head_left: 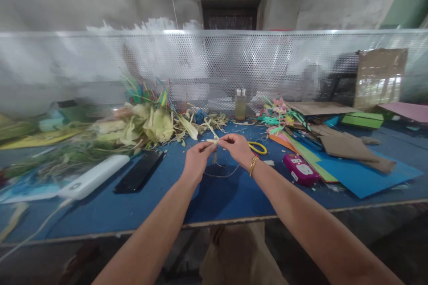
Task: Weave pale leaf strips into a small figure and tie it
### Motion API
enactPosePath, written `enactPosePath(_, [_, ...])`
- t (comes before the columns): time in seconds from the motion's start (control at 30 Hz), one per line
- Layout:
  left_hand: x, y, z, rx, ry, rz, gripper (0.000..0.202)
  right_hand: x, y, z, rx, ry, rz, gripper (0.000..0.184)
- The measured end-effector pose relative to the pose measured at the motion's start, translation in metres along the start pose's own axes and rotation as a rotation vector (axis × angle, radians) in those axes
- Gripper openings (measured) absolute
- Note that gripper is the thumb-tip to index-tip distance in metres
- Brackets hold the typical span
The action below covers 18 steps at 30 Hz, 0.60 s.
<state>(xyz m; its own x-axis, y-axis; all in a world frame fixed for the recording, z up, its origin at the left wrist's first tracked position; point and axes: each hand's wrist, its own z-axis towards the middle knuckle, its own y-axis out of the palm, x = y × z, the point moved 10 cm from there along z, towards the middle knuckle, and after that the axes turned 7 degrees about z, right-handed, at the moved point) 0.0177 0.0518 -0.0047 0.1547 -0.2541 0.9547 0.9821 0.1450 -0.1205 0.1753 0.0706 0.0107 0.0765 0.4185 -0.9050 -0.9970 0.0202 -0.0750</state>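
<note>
Both my hands meet over the middle of the blue table (227, 200). My left hand (195, 160) and my right hand (238, 148) each pinch an end of a short pale husk strip (213, 141) held between them. A thin string (222, 173) hangs from the strip and loops on the table below. A gold bracelet (253, 165) sits on my right wrist. Yellow-handled scissors (258, 146) lie just behind my right hand.
A heap of pale husks and coloured strips (150, 122) lies at the back left. A white power bank (94, 177) and a black phone (139, 171) lie on the left. A small glass bottle (240, 104), a pink case (301, 169), coloured paper sheets (361, 173) and cardboard are on the right. A perforated metal screen (214, 62) backs the table.
</note>
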Motion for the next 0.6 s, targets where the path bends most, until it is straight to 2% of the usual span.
enactPosePath(0.1, [-0.0056,0.0045,0.0014,-0.046,-0.026,-0.047,0.036,-0.0035,0.0004,-0.0002,-0.002,-0.011,0.005,0.022])
enactPosePath(0.2, [-0.0097,0.0021,0.0027,-0.025,-0.046,-0.072,0.04,-0.0049,0.002,-0.0002,-0.013,-0.014,0.011,0.022])
enactPosePath(0.6, [-0.009,0.0049,0.0009,-0.043,-0.068,-0.079,0.036,-0.0061,0.0045,-0.0026,-0.024,0.01,-0.026,0.019])
